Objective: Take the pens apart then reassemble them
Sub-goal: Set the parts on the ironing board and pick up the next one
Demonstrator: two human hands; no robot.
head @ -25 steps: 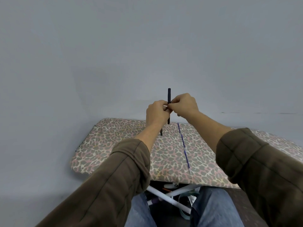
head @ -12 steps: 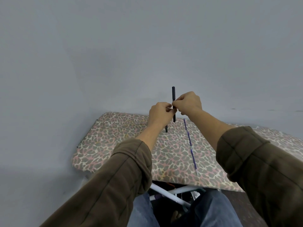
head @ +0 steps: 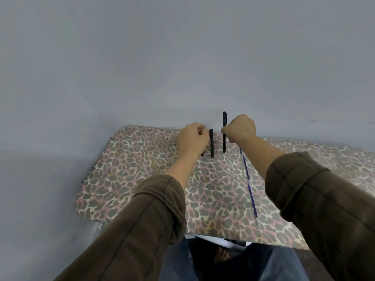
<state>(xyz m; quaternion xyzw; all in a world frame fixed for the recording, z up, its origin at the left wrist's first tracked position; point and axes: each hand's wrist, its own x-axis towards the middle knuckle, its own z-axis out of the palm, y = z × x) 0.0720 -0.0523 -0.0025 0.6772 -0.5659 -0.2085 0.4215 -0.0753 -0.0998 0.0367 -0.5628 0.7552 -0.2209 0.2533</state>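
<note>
Your hands have drawn apart: your left hand [head: 192, 139] pinches the short pen piece [head: 211, 143], your right hand [head: 239, 128] the long pen piece [head: 224, 131], each upright just beside curled fingers. Light, stiff, likely slick plastic; hold each mid-length.

Leopard-print ironing board [head: 142, 179] stands against a plain grey wall [head: 182, 57]; its white frame [head: 229, 243] shows beneath the near edge, between blue-jeaned knees [head: 176, 264].
</note>
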